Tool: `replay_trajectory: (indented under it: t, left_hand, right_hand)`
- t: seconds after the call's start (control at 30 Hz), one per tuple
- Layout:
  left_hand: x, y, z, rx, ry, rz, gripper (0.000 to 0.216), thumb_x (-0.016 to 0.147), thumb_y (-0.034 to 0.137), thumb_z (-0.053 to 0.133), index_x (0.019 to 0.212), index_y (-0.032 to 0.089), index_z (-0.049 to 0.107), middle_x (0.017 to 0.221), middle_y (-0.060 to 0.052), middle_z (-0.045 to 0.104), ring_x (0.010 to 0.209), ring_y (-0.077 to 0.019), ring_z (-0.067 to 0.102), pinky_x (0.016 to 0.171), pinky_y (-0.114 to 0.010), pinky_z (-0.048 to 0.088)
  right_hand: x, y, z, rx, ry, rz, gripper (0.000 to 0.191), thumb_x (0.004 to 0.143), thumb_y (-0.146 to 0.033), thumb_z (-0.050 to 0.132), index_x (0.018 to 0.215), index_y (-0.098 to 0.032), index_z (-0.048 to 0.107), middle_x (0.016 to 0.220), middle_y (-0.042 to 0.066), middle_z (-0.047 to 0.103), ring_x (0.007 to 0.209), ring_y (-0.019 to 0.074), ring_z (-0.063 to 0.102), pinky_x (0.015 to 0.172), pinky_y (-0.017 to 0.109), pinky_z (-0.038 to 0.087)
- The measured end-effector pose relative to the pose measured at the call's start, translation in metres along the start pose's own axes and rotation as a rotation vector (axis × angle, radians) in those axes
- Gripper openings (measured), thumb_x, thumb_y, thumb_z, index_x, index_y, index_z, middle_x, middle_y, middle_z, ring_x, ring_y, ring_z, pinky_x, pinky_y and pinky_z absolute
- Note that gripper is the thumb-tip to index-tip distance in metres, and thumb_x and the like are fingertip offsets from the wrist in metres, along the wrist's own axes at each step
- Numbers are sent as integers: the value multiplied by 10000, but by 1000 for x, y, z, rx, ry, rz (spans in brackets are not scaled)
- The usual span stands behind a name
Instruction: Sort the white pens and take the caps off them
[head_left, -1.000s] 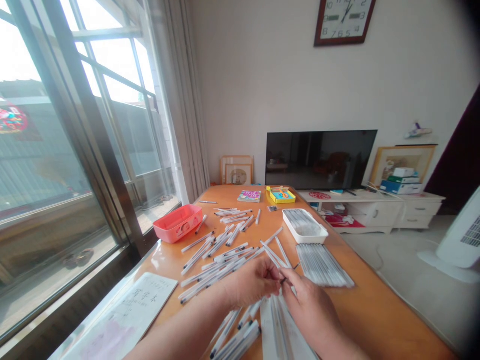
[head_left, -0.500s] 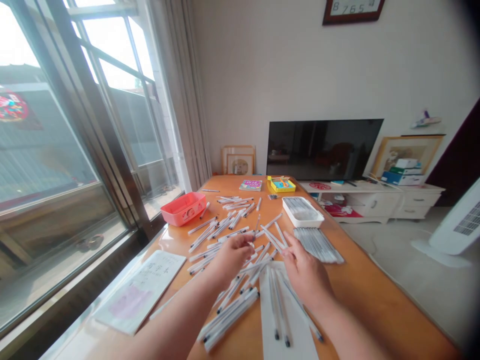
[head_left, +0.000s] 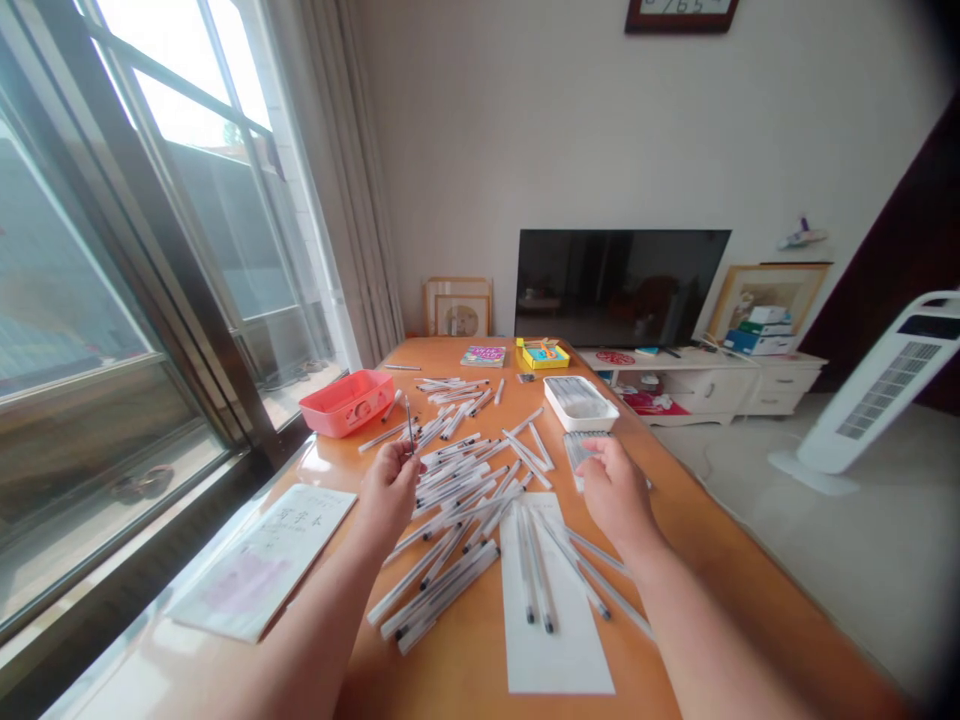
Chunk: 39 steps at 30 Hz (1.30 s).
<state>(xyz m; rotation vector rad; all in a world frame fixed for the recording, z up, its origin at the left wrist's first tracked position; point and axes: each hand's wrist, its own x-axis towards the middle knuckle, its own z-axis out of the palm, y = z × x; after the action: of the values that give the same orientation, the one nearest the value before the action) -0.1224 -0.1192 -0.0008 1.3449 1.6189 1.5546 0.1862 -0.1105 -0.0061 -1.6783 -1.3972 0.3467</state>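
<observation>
My left hand (head_left: 391,485) is closed in a pinch around a thin, dark pen refill (head_left: 409,425), which stands nearly upright above the left side of the pen pile. Under and beside that hand lie many loose pens (head_left: 457,470), clear-white with black ends. My right hand (head_left: 616,490), fingers stretched leftward with a gap at the thumb, hovers over a neat row of grey pens (head_left: 577,450); it hides much of the row, and whether it touches them I cannot tell. On a white paper sheet (head_left: 559,665) rest several pens with dark tips (head_left: 534,570).
A red plastic basket (head_left: 345,405) stands left of the pile, and a white tray (head_left: 581,420) with grey pens sits at right. A writing booklet (head_left: 262,560) lies at left. Farther back are a yellow box (head_left: 545,355) and a colourful booklet (head_left: 482,356). A white tower fan (head_left: 862,400) stands beyond.
My hands have moved apart: the left went left with the refill, and the right moved from the loose pens to the grey row. The camera view has shifted a little.
</observation>
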Motion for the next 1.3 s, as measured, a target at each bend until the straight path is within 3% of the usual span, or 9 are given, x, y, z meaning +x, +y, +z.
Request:
replay_trajectory:
  t: [0.13,0.37,0.57,0.83,1.07,1.3]
  left_hand:
    - [4,-3,-5,-62,-25,-10,333,780,355,595,1055,167,594,769,-8,658,695,-150,605,654,-274,493]
    - [4,-4,-7,35,-16,82,281,809,316,576,1053,177,596,860,-34,698,686,-153,607,620,-263,471]
    - [4,-6,-11,245,2,188,304,864,344,528,1110,183,603,873,-50,720,734,-183,646,684,-291,479]
    - [1,-10,-11,410,-4,255,311,906,367,505,1163,214,589,909,-53,725,764,-190,652,688,-287,462]
    - [-3,-3,-11,460,3,294,256,906,348,511,1123,238,589,929,-50,719,843,-212,672,711,-296,472]
    - [-5,0,-9,454,20,286,275,876,323,539,1129,242,609,934,-55,729,828,-218,677,722,-311,487]
  right_hand:
    - [7,7,-9,-66,-84,24,250,843,-291,476,969,-205,675,844,49,713,717,197,615,613,282,371]
    - [-5,6,-31,-296,-501,-85,107,775,-294,617,789,-209,681,692,-16,645,632,138,524,580,247,317]
    - [-16,1,-33,-446,-718,-195,311,630,-450,797,807,-229,668,749,-19,642,684,158,541,561,247,294]
    - [-21,-9,-24,-532,-696,-200,119,660,-200,691,726,-223,595,690,-19,602,627,149,501,537,265,245]
    - [-10,10,-5,-458,-674,-124,93,721,-205,653,711,-211,560,678,-11,595,622,140,509,538,262,230]
    - [-7,18,14,-329,-505,-131,155,760,-296,704,789,-204,583,766,15,637,716,165,559,598,249,310]
